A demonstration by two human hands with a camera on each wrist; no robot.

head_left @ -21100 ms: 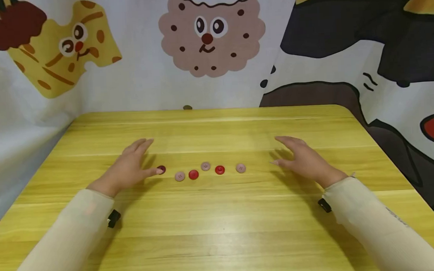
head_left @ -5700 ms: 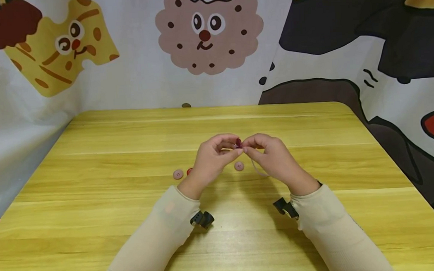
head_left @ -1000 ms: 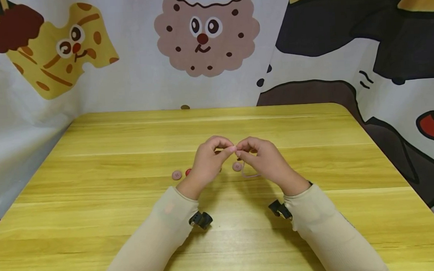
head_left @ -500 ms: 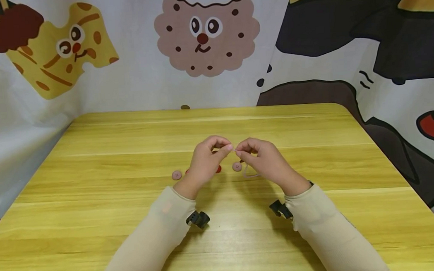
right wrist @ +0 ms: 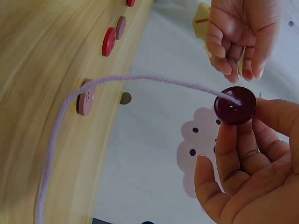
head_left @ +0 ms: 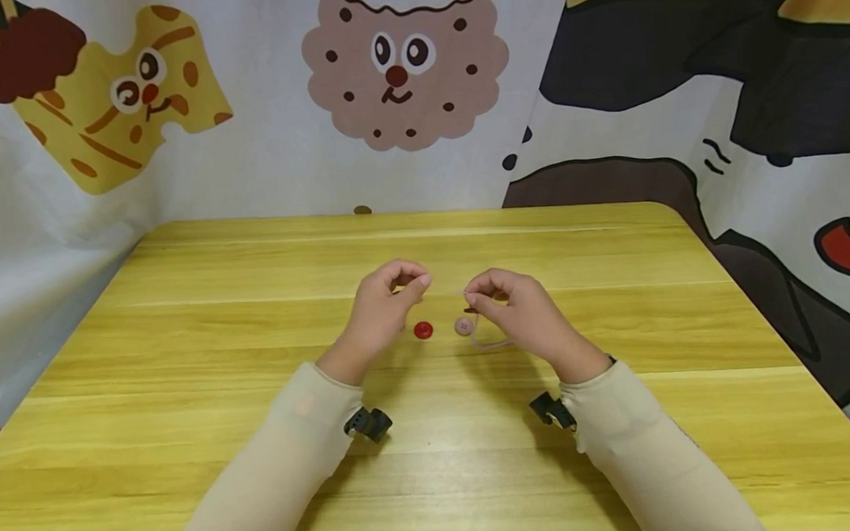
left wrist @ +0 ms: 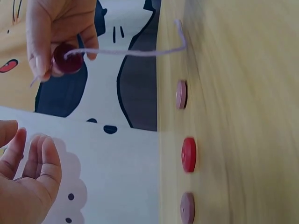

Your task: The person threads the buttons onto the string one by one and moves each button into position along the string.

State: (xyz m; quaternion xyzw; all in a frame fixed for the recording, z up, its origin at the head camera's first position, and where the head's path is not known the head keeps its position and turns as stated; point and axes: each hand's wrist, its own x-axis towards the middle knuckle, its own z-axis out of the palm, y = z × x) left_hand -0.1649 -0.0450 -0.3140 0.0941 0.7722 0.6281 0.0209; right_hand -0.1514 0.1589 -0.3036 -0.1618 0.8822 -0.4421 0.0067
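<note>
My right hand [head_left: 471,298] pinches a dark red button [right wrist: 235,105] between thumb and fingers, just above the table. A lavender thread [right wrist: 140,80] runs through one of its holes and trails down onto the wood [head_left: 487,344]. My left hand [head_left: 413,282] hovers a little to the left of it, fingers loosely curled and holding nothing [left wrist: 32,163]. Below the hands a red button [head_left: 422,330] and a pink button [head_left: 463,326] lie flat on the yellow table [head_left: 250,268]. The left wrist view shows the same dark red button [left wrist: 66,58] in the right hand.
More buttons lie in the row to the left, partly hidden behind my left hand: a pink one [right wrist: 121,27] and a red one [right wrist: 130,2]. Cartoon-print cloth [head_left: 399,80] walls the table at the back and sides. Black straps sit at both wrists.
My left hand has let go near the button and drawn away to the left, uncovering the red button on the table. The right hand keeps the dark red button and has barely moved.
</note>
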